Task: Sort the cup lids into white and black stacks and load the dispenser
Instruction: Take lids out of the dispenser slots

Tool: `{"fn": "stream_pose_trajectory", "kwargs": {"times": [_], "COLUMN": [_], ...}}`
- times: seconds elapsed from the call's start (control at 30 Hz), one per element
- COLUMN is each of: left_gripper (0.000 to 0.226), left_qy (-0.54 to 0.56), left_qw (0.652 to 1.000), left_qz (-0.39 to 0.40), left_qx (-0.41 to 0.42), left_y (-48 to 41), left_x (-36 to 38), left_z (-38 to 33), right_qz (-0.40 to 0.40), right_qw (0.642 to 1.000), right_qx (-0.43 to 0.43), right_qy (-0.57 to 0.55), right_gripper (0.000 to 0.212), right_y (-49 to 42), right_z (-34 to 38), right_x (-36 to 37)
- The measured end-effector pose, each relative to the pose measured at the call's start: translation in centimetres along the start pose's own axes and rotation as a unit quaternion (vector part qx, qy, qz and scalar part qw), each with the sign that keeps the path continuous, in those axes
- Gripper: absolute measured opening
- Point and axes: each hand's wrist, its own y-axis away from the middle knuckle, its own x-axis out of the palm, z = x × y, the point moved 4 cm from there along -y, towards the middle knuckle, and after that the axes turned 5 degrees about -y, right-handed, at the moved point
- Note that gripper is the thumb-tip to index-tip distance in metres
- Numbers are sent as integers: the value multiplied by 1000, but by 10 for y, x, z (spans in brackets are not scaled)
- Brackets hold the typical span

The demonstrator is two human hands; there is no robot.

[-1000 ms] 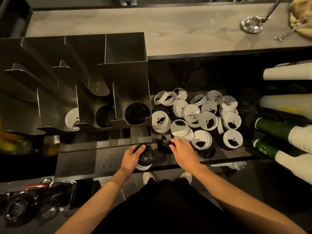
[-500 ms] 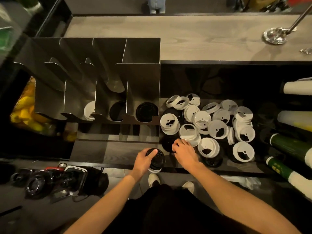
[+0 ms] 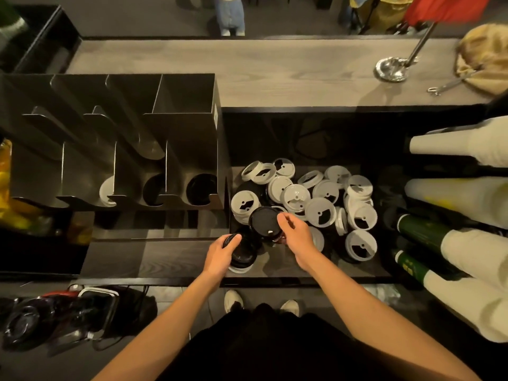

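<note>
Right hand (image 3: 298,237) pinches one black lid (image 3: 264,221), face up. We note the black stack (image 3: 243,255), gripped by the left hand (image 3: 221,257), lies just near-left of it.

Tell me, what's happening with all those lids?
A person is sorting cup lids. Their left hand grips a stack of black lids, while their right hand holds one more black lid right beside it. Many white lids lie in a loose pile to the right. The dispenser on the left already shows white in one slot and black in two.
</note>
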Motion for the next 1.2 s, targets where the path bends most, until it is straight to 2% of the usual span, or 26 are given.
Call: {"fn": "stream_pose_trajectory", "kwargs": {"times": [0.13, 0.23, 0.4, 0.57, 0.73, 0.83, 0.9, 0.97, 1.07, 1.2], "left_gripper": [17, 19, 20, 13, 19, 18, 21, 19, 19, 24], "left_qy": [35, 37, 66, 122, 158, 171, 172, 166, 126, 73], "left_qw": [999, 999, 998, 987, 972, 972, 974, 975, 985, 995], "left_qz": [-2, 10, -8, -102, -174, -159, -146, -140, -109, -62], "left_qx": [30, 38, 17, 7, -19, -26, -34, -41, -41, -29], "left_y": [6, 11, 27, 43, 54, 57, 52, 47, 36, 21], "left_x": [5, 7, 0, -18, -40, -52, -65, -83, -117, -167], "left_z": [-14, -15, -6, 10, 33, 39, 43, 46, 56, 66], "right_qz": [33, 68, 154, 276, 249, 191, 187, 232, 286, 236], "right_qw": [999, 995, 978, 954, 964, 980, 981, 970, 947, 954], "right_qx": [1, -32, -53, 18, 58, 29, 17, 11, 1, -11], "right_qy": [-3, 72, 129, 117, 70, 43, 42, 70, 148, 182], "right_gripper": [27, 24, 36, 68, 46, 33, 30, 39, 69, 65], "right_y": [10, 12, 12, 16, 27, 31, 33, 33, 34, 34], "right_z": [7, 5, 5, -5, -13, -14, -13, -14, -18, -21], "right_x": [-3, 2, 20, 43, 79, 97, 111, 129, 160, 199]}}
